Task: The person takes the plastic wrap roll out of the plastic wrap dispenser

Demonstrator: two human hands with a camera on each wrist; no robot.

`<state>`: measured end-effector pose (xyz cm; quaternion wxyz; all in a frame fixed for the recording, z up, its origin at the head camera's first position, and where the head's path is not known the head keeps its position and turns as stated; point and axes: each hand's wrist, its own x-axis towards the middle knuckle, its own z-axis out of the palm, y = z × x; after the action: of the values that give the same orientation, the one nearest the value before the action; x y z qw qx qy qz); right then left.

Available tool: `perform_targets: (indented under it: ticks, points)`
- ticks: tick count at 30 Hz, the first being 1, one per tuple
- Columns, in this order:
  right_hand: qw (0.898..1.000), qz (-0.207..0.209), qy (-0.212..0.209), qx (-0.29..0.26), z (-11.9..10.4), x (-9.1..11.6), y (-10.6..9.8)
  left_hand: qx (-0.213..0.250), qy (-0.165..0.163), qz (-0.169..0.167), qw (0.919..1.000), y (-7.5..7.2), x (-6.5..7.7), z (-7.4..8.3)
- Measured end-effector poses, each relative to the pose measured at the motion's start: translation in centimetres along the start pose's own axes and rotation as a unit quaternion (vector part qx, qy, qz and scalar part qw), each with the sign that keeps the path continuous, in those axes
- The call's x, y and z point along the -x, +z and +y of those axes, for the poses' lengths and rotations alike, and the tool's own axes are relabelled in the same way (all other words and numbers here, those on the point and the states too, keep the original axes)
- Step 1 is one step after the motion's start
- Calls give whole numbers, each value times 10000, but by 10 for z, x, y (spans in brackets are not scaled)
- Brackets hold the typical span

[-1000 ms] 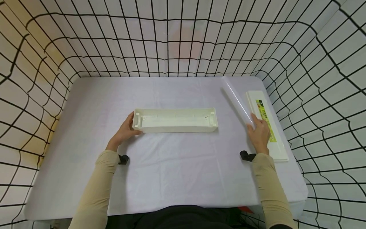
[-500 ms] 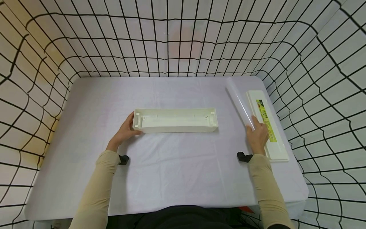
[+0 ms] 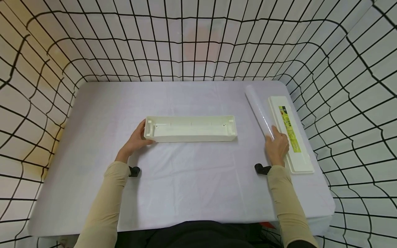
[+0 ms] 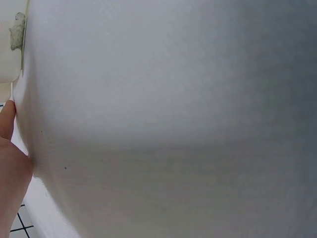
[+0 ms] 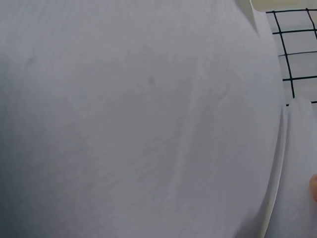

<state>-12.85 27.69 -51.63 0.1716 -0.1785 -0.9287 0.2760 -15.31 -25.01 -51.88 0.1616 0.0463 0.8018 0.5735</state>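
A long cream plastic box (image 3: 192, 129), likely a cling film dispenser, lies open side up on the table in the head view. My left hand (image 3: 135, 137) grips its left end, thumb at the front and fingers at the far side. Over on the right, my right hand (image 3: 277, 144) holds the near end of a shiny roll of plastic wrap (image 3: 258, 112), which slants away to the far left. In the left wrist view, part of the left hand (image 4: 11, 163) shows beside the box's corner (image 4: 10, 44). A fingertip (image 5: 314, 187) shows at the roll (image 5: 297, 163) in the right wrist view.
A flat white lid (image 3: 299, 162) with a yellow-green label (image 3: 289, 129) lies right of the roll, close beside the right hand. White cloth covers the table (image 3: 192, 186). Black wire mesh (image 3: 189, 51) rises along the back and both sides.
My right hand has shifted slightly left with the roll's near end, while the roll's far end has swung right, closer to the lid. The left hand and the box stay in place.
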Motion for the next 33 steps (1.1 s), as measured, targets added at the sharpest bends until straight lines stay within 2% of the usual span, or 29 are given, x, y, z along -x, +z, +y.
perform_targets:
  ticks: [3, 8, 11, 16, 20, 25, 28, 33]
  points:
    - [9999, -78, 67, 21, 0, 1, 1, 55, -44, -3, 10000, 0, 1, 2]
    - [9994, -254, 234, 60, -1, 4, 1, 154, -88, -100, 9998, 1, 7, 18]
    - [9992, -292, 270, 73, 0, 5, 1, 111, -101, -117, 9998, 2, 8, 22]
    - [9990, -335, 199, 218, 2, 4, 1, 37, -56, -37, 10000, 2, 4, 11]
    - [9982, -354, -20, 486, 4, 4, 2, -76, 12, 15, 10000, 1, -1, -1]
    - [9972, -239, -322, 632, 6, 2, 3, -59, 76, 16, 10000, 0, -1, -2]
    - [9971, -277, -344, 625, 7, 2, 3, 30, 2, 21, 10000, 0, 1, 3]
    - [9975, -366, -224, 560, 8, 3, 0, 81, -52, -55, 9999, 3, 8, 22]
